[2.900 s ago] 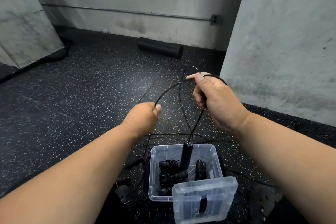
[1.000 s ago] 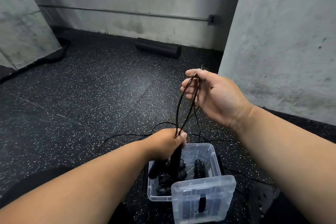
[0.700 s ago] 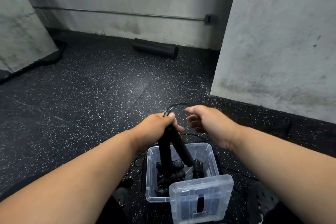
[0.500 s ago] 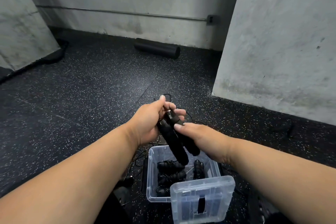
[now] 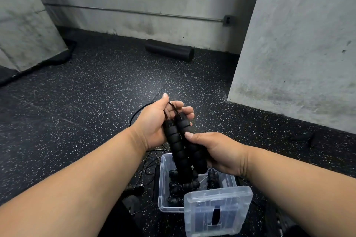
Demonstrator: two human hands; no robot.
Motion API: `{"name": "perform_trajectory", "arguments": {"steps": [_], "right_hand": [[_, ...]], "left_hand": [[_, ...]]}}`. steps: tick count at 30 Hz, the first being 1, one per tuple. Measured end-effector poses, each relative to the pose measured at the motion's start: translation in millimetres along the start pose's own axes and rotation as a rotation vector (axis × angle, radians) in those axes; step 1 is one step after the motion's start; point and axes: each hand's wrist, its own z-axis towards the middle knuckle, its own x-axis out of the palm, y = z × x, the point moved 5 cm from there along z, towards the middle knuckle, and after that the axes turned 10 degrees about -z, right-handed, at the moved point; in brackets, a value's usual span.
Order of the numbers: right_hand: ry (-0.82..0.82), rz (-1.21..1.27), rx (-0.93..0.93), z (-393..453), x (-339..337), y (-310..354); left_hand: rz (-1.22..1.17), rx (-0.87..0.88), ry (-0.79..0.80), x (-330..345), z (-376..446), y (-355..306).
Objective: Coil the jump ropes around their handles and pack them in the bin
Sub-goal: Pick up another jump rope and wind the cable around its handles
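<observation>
Two black ribbed foam jump rope handles [image 5: 178,146] lie side by side in my hands, above the clear plastic bin [image 5: 163,184]. My left hand [image 5: 156,123] cups their upper ends, where the thin black rope [image 5: 172,106] leaves them and loops past my thumb. My right hand [image 5: 217,153] grips the right handle lower down, thumb on top. Several coiled black jump ropes [image 5: 185,185] lie inside the bin. Loose rope [image 5: 152,161] trails on the floor left of the bin.
The bin's clear lid [image 5: 216,211] leans against its near right corner. A black foam roller [image 5: 169,52] lies by the far wall. A concrete pillar [image 5: 294,48] stands to the right. Small dark objects [image 5: 303,137] rest on the speckled floor at right.
The long loop I held stretched between both hands is gathered in. Both handles are now together in my left hand, and my right hand has closed onto them.
</observation>
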Motion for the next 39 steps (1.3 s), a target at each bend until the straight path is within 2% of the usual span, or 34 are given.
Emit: {"name": "perform_trajectory", "arguments": {"steps": [7, 12, 22, 28, 34, 39], "right_hand": [[0.148, 0.070, 0.095, -4, 11, 2], [0.237, 0.125, 0.093, -2, 15, -2], [0.291, 0.149, -0.004, 6, 12, -11], [0.346, 0.240, 0.041, 2, 16, -11], [0.537, 0.268, 0.076, -10, 20, -4], [0.465, 0.292, 0.135, -7, 13, -9]], "left_hand": [[-0.007, 0.039, -0.027, -3, -3, -3], [0.003, 0.051, -0.020, -3, -5, -4], [-0.029, 0.069, -0.039, -3, -2, -5], [-0.064, 0.088, -0.074, 0, -4, -1], [-0.132, 0.114, -0.072, 6, -7, 9], [-0.144, 0.164, -0.110, 5, -9, 15]]}}
